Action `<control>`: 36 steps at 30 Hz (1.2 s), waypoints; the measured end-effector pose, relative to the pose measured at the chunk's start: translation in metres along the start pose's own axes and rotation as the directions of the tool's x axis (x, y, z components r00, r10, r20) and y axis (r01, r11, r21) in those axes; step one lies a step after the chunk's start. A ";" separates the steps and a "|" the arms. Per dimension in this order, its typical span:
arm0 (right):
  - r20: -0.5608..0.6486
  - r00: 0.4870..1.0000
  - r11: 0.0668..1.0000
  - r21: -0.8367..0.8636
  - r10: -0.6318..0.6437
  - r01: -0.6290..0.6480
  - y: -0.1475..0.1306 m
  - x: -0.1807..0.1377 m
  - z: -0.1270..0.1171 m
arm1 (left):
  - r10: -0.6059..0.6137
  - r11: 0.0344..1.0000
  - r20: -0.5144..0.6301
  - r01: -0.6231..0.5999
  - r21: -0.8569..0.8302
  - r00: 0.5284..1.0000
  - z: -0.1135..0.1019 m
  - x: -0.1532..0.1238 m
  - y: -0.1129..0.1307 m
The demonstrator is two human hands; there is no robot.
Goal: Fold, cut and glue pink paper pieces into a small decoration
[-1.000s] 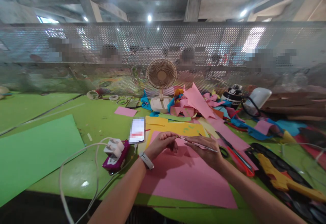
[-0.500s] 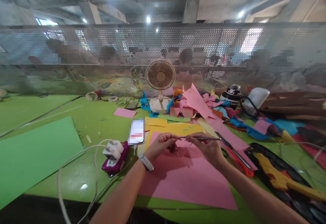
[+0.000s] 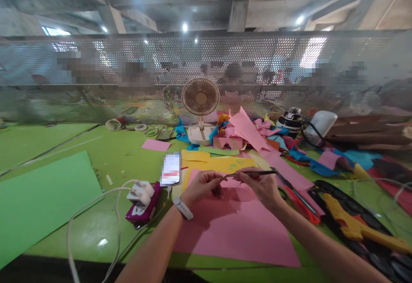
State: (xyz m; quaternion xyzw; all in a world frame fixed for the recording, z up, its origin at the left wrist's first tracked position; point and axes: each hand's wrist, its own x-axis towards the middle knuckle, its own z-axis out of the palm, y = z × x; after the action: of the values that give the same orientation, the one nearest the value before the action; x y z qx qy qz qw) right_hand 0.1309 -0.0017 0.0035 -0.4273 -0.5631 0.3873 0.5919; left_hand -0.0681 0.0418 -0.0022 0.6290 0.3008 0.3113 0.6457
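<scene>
Right hand pinches slim tool; left hand, fingers closed at tool's tip, contents unclear; seemingly paired for control.

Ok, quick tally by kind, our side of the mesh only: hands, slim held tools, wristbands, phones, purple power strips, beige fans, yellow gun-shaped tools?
Left hand and right hand: 2
Slim tool: 1
Wristband: 1
Phone: 1
Power strip: 1
Fan: 1
Gun-shaped tool: 1
Total: 8
</scene>
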 end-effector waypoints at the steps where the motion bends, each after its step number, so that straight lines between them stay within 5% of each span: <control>1: 0.001 1.000 1.000 0.012 0.004 -0.004 0.001 0.001 0.000 | 0.004 1.000 -0.002 -0.004 0.000 1.000 0.000 0.000 0.000; 17: 0.006 0.995 0.986 0.131 0.099 -0.099 0.003 0.005 -0.002 | -0.011 0.998 0.017 0.010 0.069 1.000 0.000 0.002 -0.001; 36: 0.040 0.998 0.994 0.093 0.049 -0.053 0.000 0.009 -0.006 | -0.012 0.993 -0.020 0.014 0.115 1.000 0.003 0.001 0.000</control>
State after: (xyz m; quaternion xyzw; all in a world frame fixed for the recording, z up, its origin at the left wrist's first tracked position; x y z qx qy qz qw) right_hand 0.1372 0.0065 0.0062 -0.4061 -0.5441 0.4362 0.5906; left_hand -0.0649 0.0404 -0.0017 0.6601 0.3287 0.2955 0.6074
